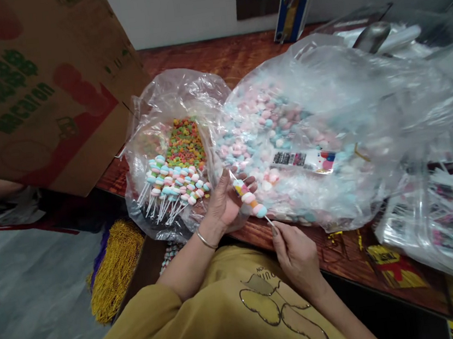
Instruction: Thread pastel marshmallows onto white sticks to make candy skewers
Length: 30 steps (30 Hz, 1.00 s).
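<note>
My right hand (297, 254) pinches the white stick of a candy skewer (250, 199), which has pink, blue and orange pieces and a small clear wrapper at its upper end. My left hand (226, 202) cups the skewer's upper part, its thumb and fingers around the wrapper. Left of it, an open clear bag holds finished marshmallow skewers (176, 184) on white sticks and small ring-like candies (185, 141) in orange, green and red. To the right lies a large clear bag of pink and blue marshmallows (277, 113), with a printed wrapper (306, 161) on top.
A big cardboard box (43, 93) stands at the left. Stacked printed wrappers (451, 219) lie at the right, a metal scoop (373, 37) and a blue box (295, 10) at the back. Yellow fringe (117, 271) hangs below the table (200, 54) on the left.
</note>
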Tool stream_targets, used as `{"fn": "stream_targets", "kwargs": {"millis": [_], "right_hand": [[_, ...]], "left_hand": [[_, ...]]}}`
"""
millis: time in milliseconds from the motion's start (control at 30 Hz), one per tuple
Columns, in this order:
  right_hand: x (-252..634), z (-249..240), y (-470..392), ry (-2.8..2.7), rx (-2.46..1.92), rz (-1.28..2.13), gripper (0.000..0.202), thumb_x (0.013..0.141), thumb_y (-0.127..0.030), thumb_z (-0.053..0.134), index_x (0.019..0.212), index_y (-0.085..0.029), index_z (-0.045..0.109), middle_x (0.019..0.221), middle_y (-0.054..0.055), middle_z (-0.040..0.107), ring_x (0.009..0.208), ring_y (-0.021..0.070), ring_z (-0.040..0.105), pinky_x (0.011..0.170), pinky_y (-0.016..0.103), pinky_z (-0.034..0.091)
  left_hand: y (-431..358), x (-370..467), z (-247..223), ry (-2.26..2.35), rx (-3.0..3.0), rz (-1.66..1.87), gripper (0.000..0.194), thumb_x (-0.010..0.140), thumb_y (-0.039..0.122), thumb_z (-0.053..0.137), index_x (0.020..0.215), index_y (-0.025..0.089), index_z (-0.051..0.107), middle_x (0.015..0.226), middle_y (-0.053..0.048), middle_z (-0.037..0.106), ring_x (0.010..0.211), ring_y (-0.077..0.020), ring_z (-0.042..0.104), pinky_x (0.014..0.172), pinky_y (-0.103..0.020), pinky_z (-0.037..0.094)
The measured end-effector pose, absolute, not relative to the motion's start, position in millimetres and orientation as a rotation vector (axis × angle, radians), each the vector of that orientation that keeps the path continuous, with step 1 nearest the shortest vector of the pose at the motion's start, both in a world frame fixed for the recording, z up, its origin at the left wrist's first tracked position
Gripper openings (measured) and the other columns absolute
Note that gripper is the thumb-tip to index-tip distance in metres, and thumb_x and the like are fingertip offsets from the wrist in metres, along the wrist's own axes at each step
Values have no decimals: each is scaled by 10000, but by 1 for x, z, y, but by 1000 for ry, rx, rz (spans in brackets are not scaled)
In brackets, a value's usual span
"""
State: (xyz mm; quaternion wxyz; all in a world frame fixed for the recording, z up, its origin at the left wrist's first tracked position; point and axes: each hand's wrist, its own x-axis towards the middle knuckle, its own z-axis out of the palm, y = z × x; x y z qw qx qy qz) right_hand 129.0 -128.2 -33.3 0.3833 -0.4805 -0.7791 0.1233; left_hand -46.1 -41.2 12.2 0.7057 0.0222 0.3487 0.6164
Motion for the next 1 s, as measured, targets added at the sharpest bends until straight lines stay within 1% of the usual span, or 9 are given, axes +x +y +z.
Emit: {"fn": "stream_targets", "kwargs": {"millis": [233,367,467,567,667,733,833,900,1000], "right_hand": [[121,-44,-128,-1990,-1258,246,238,1004,-250,504,1081,-145,703,735,85,738,599,182,636,732,340,527],[115,-32,-130,-1565,-1318,985,318,1023,-411,460,1067,-185,679,661,33,669,543,167,596,567,293,482],[113,-23,-128,-1017,-1172,1603,334,1011,-482,489,982,-196,658,445,-99,416,355,96,391,471,245,404],[115,-21,-125,-700,-1014,1790,304,954,-466,610,902,-174,672,408,-135,345,315,52,307,495,235,418],[119,-22,-122,-613,-941,1878,298,926,-451,663,893,-157,698,399,-137,346,305,39,292,474,224,403],[122,-22,-121,-592,-900,1933,296,916,-445,680,887,-152,706,394,-139,336,299,32,273,457,215,395],[122,-18,-121,-563,-846,2007,277,903,-430,699,879,-154,709,390,-144,319,290,23,244,449,207,398],[121,-15,-123,-555,-812,2036,265,913,-426,683,882,-163,703,389,-150,294,282,21,216,442,206,391],[119,-15,-127,-681,-862,1957,294,970,-457,580,918,-186,682,396,-152,247,277,42,199,425,222,377]], "left_hand": [[-49,-16,12,810,42,1445,211,837,303,772,793,163,620,683,22,612,621,-98,615,864,-352,580],[-58,-9,9,769,19,1364,236,844,350,762,804,169,616,729,1,641,729,-140,673,879,-357,577],[-59,-17,8,694,63,1268,285,836,414,758,915,158,658,904,-70,707,960,-228,711,923,-399,565],[-53,-31,10,617,144,1291,441,811,503,758,1097,181,663,1198,-138,694,1163,-292,661,963,-438,544],[-42,-42,16,553,217,1356,534,785,532,776,1178,193,649,1272,-136,669,1212,-292,636,986,-423,529],[-34,-47,20,536,229,1404,517,794,514,776,1169,180,654,1194,-116,696,1135,-262,670,972,-397,533],[-26,-46,26,531,187,1432,387,814,364,795,1117,161,664,874,-20,695,809,-141,691,861,-308,557],[-24,-41,28,536,145,1424,283,805,246,807,1030,151,663,688,55,589,603,-63,590,738,-231,540],[-24,-29,31,562,81,1425,235,776,192,824,834,158,599,620,87,492,503,-26,479,614,-184,484]]}}
